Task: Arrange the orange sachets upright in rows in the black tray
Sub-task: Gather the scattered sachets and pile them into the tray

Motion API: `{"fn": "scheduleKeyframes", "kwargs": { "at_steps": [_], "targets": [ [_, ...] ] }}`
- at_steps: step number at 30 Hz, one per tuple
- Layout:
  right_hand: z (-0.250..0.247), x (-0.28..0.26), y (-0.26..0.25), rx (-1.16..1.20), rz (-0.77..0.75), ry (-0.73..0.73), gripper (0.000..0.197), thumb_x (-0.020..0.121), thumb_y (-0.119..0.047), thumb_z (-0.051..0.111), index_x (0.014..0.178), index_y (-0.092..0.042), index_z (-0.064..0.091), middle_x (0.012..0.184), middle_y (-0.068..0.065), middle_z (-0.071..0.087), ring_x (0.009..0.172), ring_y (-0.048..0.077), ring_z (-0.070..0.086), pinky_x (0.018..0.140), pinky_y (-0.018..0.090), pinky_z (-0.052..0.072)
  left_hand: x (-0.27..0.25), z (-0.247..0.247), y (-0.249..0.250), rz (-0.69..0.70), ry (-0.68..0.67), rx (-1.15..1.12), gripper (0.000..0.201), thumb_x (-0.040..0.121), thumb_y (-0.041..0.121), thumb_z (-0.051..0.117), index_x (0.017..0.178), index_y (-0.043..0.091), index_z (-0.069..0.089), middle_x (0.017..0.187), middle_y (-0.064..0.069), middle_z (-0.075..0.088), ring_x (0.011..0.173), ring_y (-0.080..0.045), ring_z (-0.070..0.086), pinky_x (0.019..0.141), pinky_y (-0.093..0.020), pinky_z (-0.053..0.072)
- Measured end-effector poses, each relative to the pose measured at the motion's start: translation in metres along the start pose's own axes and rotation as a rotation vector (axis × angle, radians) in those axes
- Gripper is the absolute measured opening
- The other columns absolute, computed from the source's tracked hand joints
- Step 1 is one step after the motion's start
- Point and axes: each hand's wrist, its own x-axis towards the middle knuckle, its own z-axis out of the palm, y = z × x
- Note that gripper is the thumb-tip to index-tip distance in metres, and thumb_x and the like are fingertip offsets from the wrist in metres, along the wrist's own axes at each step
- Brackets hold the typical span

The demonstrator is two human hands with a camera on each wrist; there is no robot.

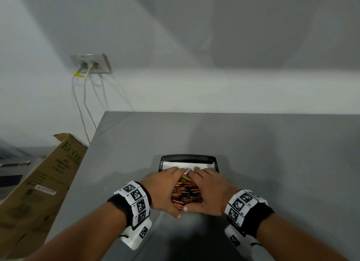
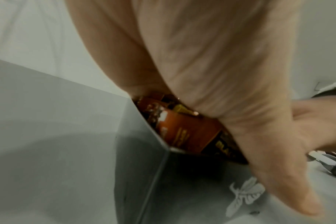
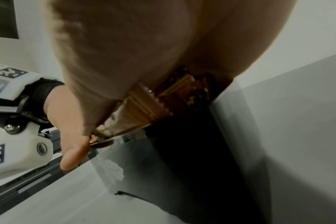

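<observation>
I have the grey table filling most of the head view, running back to a pale wall with a socket plate and two cables hanging from it; a brown cardboard box leans against the table's left edge. On the table, near me, sits the black tray, its far wall and a strip of white paper inside it the only parts I can see past the hands. The orange sachets stand packed on edge in the near part of the tray, a dense block showing in the gap between the two palms. My left hand lies along the block's left side and my right hand along its right side, fingers stretched forward and laid together, the fingertips of both hands meeting over the far end of the block at the white paper. Both thumbs reach round the near end, their tips almost touching at the tray's front. So the hands cup the block from both flanks, with flat fingers pressing rather than curling. In the left wrist view the palm lies over the sachets inside the tray's corner. In the right wrist view the sachets' crimped tops stand just under the palm, above the tray wall.
</observation>
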Motion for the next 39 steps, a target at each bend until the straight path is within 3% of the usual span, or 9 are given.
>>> {"fn": "scheduleKeyframes", "kwargs": {
  "at_steps": [10, 12, 16, 21, 24, 28, 32, 36, 39],
  "targets": [
    [-0.029, 0.003, 0.004, 0.082, 0.044, -0.048, 0.095, 0.072, -0.085, 0.054, 0.146, -0.03, 0.033, 0.142, -0.007, 0.051, 0.129, 0.017, 0.047, 0.115, 0.035, 0.029, 0.0, -0.012, 0.003, -0.027, 0.027, -0.02, 0.12, 0.05, 0.087, 0.068, 0.149, 0.035, 0.024, 0.141, 0.013, 0.047, 0.125, -0.009, 0.045, 0.109, -0.032, 0.041],
    [-0.035, 0.006, 0.007, 0.082, 0.063, -0.076, 0.089, 0.071, -0.086, 0.053, 0.141, -0.031, 0.04, 0.137, -0.01, 0.056, 0.127, 0.014, 0.05, 0.12, 0.037, 0.022, 0.003, -0.011, 0.002, -0.035, 0.037, 0.014, 0.121, 0.053, 0.089, 0.064, 0.151, 0.032, 0.024, 0.145, 0.01, 0.046, 0.131, -0.012, 0.041, 0.114, -0.031, 0.033],
    [-0.025, 0.01, 0.016, -0.026, 0.024, -0.126, 0.077, 0.079, -0.088, 0.029, 0.13, -0.034, 0.049, 0.134, -0.014, 0.058, 0.126, 0.011, 0.053, 0.123, 0.049, 0.003, 0.004, -0.002, 0.002, -0.029, 0.04, 0.082, 0.121, 0.058, 0.091, 0.057, 0.153, 0.026, 0.022, 0.148, 0.007, 0.046, 0.138, -0.009, 0.038, 0.122, -0.027, 0.003],
    [-0.025, 0.018, 0.012, -0.108, 0.056, -0.11, 0.058, 0.098, -0.064, 0.014, 0.141, -0.04, 0.044, 0.144, -0.012, 0.051, 0.129, 0.018, 0.045, 0.115, 0.049, 0.014, 0.006, 0.0, -0.001, -0.036, 0.053, 0.061, 0.112, 0.065, 0.091, 0.05, 0.152, 0.026, 0.026, 0.148, 0.009, 0.047, 0.137, -0.005, 0.04, 0.124, -0.035, -0.001],
    [-0.025, 0.023, 0.006, -0.149, 0.098, -0.128, 0.062, 0.094, -0.071, 0.017, 0.139, -0.04, 0.047, 0.135, -0.005, 0.054, 0.125, 0.02, 0.046, 0.109, 0.047, 0.021, 0.007, 0.002, -0.001, -0.033, 0.065, 0.05, 0.11, 0.067, 0.09, 0.049, 0.152, 0.025, 0.027, 0.147, 0.009, 0.048, 0.136, -0.005, 0.041, 0.124, -0.037, 0.001],
    [-0.032, 0.02, 0.007, -0.063, 0.111, -0.12, 0.081, 0.083, -0.084, 0.032, 0.146, -0.034, 0.039, 0.138, -0.004, 0.051, 0.13, 0.02, 0.043, 0.114, 0.046, 0.02, 0.006, 0.001, -0.006, -0.043, 0.086, 0.062, 0.108, 0.067, 0.09, 0.047, 0.151, 0.024, 0.03, 0.146, 0.007, 0.05, 0.137, -0.007, 0.042, 0.124, -0.041, 0.002],
    [-0.044, 0.011, 0.015, 0.003, 0.114, -0.14, 0.075, 0.083, -0.07, 0.048, 0.147, -0.032, 0.04, 0.144, -0.005, 0.051, 0.13, 0.017, 0.046, 0.115, 0.042, 0.017, 0.008, -0.001, -0.008, -0.025, 0.052, 0.076, 0.103, 0.068, 0.089, 0.046, 0.149, 0.026, 0.034, 0.144, 0.009, 0.052, 0.135, -0.008, 0.044, 0.124, -0.045, 0.001],
    [-0.041, 0.012, 0.019, 0.064, 0.117, -0.138, 0.045, 0.084, -0.06, 0.047, 0.123, -0.038, 0.055, 0.113, -0.011, 0.066, 0.105, 0.013, 0.057, 0.11, 0.043, 0.024, 0.016, -0.003, 0.0, -0.032, 0.009, 0.081, 0.095, 0.07, 0.086, 0.046, 0.147, 0.031, 0.034, 0.139, 0.009, 0.056, 0.133, -0.01, 0.047, 0.123, -0.045, -0.007],
    [-0.038, 0.014, 0.019, 0.047, 0.114, -0.117, 0.041, 0.085, -0.06, 0.044, 0.117, -0.038, 0.058, 0.103, -0.012, 0.066, 0.099, 0.011, 0.059, 0.107, 0.043, 0.024, 0.019, -0.003, 0.0, -0.039, -0.007, 0.062, 0.096, 0.069, 0.085, 0.048, 0.147, 0.032, 0.032, 0.139, 0.01, 0.057, 0.133, -0.01, 0.047, 0.122, -0.042, -0.009]
  ]
}}
